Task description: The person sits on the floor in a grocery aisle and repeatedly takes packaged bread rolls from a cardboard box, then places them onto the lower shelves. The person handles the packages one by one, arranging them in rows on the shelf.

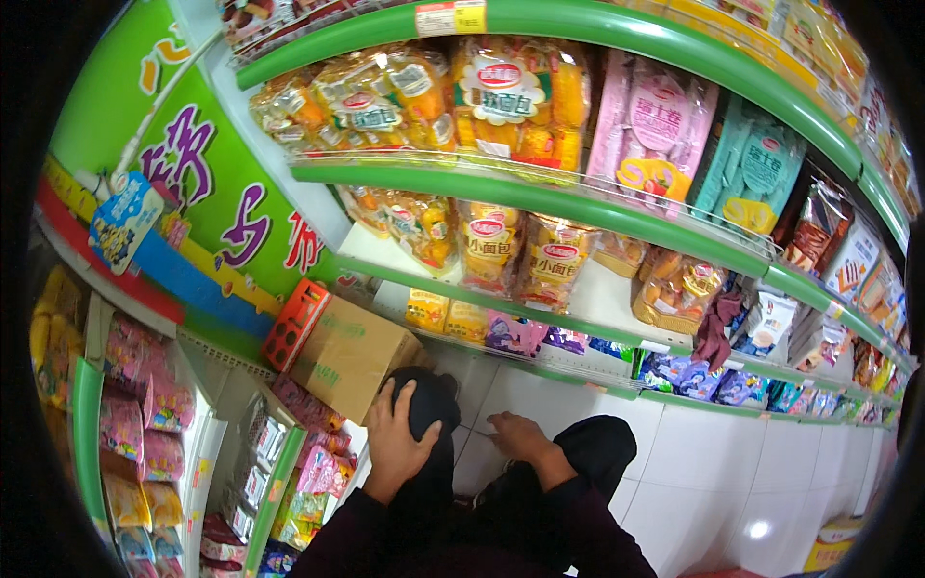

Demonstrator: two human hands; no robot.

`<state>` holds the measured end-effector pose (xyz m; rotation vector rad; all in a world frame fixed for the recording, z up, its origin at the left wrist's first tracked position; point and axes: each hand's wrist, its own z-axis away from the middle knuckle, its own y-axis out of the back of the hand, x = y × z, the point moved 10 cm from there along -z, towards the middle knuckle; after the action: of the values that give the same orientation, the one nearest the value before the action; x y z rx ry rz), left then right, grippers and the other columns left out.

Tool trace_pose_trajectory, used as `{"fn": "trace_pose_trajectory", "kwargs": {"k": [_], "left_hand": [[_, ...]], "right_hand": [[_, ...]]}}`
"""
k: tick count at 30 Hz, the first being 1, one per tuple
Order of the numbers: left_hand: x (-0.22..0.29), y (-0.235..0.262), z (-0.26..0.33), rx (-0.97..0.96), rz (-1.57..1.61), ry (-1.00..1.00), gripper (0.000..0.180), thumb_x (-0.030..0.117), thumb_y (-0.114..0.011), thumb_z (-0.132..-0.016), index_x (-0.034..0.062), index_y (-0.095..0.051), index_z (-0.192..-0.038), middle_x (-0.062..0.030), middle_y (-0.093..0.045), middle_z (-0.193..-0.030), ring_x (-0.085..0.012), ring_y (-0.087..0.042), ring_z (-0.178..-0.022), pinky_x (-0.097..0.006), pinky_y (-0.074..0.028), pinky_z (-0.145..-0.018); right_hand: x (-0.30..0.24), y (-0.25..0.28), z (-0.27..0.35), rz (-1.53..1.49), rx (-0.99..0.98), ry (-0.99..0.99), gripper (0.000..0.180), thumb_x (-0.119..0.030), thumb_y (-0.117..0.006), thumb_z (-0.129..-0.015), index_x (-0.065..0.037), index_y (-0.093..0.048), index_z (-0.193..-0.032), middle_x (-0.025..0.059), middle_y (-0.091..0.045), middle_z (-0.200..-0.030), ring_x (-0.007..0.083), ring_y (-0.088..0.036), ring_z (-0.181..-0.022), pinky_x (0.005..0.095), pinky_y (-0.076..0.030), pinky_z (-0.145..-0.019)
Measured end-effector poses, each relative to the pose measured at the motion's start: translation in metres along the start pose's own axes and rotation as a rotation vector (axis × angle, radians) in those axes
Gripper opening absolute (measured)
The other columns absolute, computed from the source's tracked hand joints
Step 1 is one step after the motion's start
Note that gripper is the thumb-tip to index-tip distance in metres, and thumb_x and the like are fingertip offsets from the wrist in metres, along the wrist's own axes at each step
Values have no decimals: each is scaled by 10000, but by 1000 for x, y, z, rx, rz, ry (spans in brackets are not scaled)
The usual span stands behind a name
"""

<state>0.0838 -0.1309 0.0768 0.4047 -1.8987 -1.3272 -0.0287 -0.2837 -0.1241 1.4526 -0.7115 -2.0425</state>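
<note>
Left hand (395, 438) resting flat on a raised dark-clad knee (424, 400), fingers spread wide over it, holding nothing. Right hand (518, 435) lower, hanging loosely open just above the white tiled floor (694, 462), fingers curled down, empty as well. Cardboard box (349, 358) standing on the floor just left of the knee, leaning against the green shelf unit, with a red plastic crate (294, 323) touching its far side. Bottom shelf (540, 361) straight ahead, carrying small purple and blue packets (674, 376); yellow bread bags (501, 246) on the shelf above.

Likely trouble from here: crouched close to the shelving, so balance depends on the braced knee; a sudden shift could tip the body into the box and knock it over. Reaching forward with a loose right hand could sweep packets off the low shelf edge. Rising carelessly risks bumping the shelf rim overhead.
</note>
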Motion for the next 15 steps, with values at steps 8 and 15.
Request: {"fn": "trace_pose_trajectory", "kwargs": {"k": [8, 15], "left_hand": [[15, -16, -14, -30, -24, -16, 805, 393, -795, -875, 157, -462, -1569, -274, -416, -1570, -479, -425, -1396, -597, -396, -1109], [25, -31, -29, -41, -47, -64, 817, 418, -789, -899, 168, -426, -1587, -288, -418, -1542, -488, -439, -1364, -601, -412, -1086]], "right_hand": [[47, -14, 13, -9, 20, -66, 411, -269, -675, -964, -64, -668, -1320, 238, -715, -1230, 422, -680, -1143, 486, -542, -995], [103, -3, 52, -40, 86, -265, 451, -314, -706, -953, -36, -682, -1308, 235, -728, -1214, 412, -699, -1121, 482, -560, -974]]}}
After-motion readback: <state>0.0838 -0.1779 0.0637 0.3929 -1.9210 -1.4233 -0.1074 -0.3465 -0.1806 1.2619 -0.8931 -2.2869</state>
